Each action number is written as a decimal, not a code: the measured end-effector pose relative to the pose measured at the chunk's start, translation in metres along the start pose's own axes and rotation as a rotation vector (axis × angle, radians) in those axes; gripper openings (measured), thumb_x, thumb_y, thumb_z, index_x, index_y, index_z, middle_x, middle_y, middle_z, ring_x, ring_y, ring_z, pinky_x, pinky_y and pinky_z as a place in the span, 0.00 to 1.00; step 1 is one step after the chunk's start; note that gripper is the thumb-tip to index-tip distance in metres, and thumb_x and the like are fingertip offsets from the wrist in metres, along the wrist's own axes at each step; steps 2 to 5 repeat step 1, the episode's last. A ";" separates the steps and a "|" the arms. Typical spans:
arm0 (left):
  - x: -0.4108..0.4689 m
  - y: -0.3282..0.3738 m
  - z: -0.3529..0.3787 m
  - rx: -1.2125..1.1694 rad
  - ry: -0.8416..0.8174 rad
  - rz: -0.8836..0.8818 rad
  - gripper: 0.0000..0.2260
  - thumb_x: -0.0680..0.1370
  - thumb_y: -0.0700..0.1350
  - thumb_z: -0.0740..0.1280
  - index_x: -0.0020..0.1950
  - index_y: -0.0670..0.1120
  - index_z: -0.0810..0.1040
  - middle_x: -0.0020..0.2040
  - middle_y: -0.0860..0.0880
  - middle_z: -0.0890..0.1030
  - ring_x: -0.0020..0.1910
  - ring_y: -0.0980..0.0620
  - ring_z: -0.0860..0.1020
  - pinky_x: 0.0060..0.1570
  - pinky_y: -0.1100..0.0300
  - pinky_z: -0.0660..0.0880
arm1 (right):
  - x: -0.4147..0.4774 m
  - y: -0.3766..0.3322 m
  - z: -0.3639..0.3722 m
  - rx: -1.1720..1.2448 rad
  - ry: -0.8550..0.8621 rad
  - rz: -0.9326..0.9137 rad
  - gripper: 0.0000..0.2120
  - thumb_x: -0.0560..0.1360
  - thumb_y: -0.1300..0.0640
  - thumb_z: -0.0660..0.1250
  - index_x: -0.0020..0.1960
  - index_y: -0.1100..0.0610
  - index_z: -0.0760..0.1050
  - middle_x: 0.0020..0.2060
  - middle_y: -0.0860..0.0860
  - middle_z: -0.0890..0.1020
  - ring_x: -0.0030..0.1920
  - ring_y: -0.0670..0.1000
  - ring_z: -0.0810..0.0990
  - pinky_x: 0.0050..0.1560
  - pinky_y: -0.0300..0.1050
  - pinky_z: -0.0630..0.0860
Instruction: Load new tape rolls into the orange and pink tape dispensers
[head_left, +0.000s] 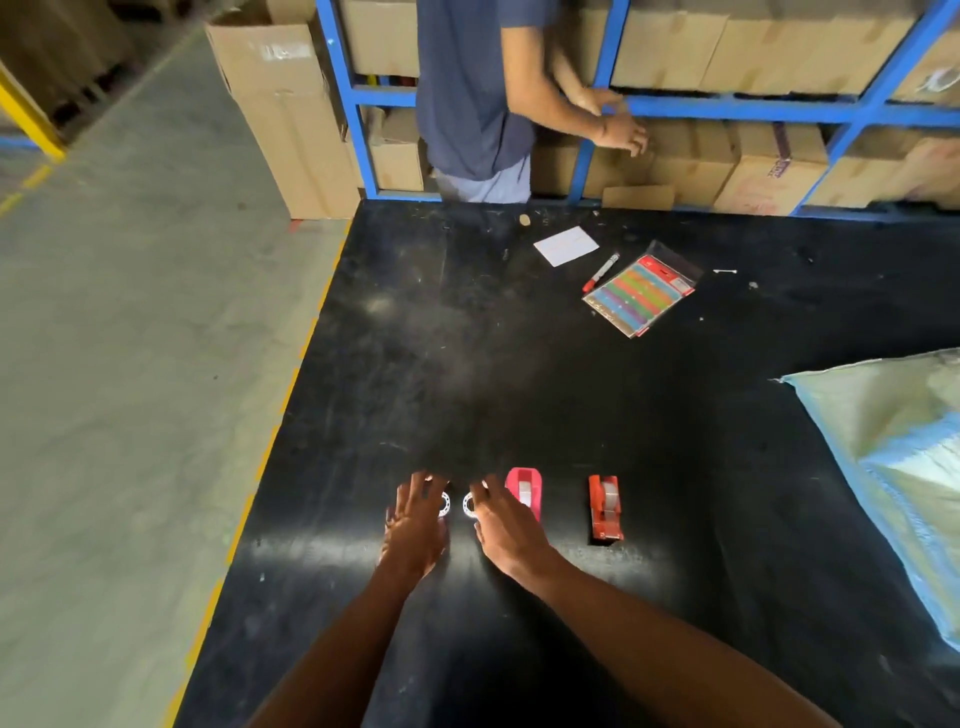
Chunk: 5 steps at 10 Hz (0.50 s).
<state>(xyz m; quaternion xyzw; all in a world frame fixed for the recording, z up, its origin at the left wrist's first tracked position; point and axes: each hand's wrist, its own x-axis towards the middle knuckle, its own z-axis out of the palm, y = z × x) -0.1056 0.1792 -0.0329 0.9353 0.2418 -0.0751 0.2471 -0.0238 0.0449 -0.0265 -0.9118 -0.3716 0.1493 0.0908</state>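
On the black table (519, 364), near its front, lie two small white tape rolls side by side. My left hand (415, 525) rests flat over the left roll (444, 505), fingers spread. Over the right roll (468, 505) lies my right hand (506, 530), also flat with fingers apart. Just right of that hand stands the pink tape dispenser (525, 491), partly covered by my fingers. The orange tape dispenser (605, 506) stands farther right, apart from both hands. Each dispenser shows a greyish roll inside.
A striped packet (641, 293), a red marker (600, 273) and a white card (566, 246) lie at the far side. A woven sack (893, 452) covers the right edge. Another person (478, 98) stands at blue shelving (727, 106) with cartons. The table's left edge drops to the floor.
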 end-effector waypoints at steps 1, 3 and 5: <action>-0.015 -0.008 0.010 -0.051 0.107 0.121 0.22 0.77 0.44 0.64 0.71 0.53 0.69 0.71 0.49 0.70 0.67 0.45 0.71 0.65 0.46 0.73 | -0.025 0.014 -0.010 0.103 0.059 -0.007 0.23 0.77 0.55 0.67 0.70 0.57 0.69 0.66 0.55 0.76 0.60 0.56 0.81 0.49 0.51 0.82; -0.015 -0.008 0.010 -0.051 0.107 0.121 0.22 0.77 0.44 0.64 0.71 0.53 0.69 0.71 0.49 0.70 0.67 0.45 0.71 0.65 0.46 0.73 | -0.025 0.014 -0.010 0.103 0.059 -0.007 0.23 0.77 0.55 0.67 0.70 0.57 0.69 0.66 0.55 0.76 0.60 0.56 0.81 0.49 0.51 0.82; -0.015 -0.008 0.010 -0.051 0.107 0.121 0.22 0.77 0.44 0.64 0.71 0.53 0.69 0.71 0.49 0.70 0.67 0.45 0.71 0.65 0.46 0.73 | -0.025 0.014 -0.010 0.103 0.059 -0.007 0.23 0.77 0.55 0.67 0.70 0.57 0.69 0.66 0.55 0.76 0.60 0.56 0.81 0.49 0.51 0.82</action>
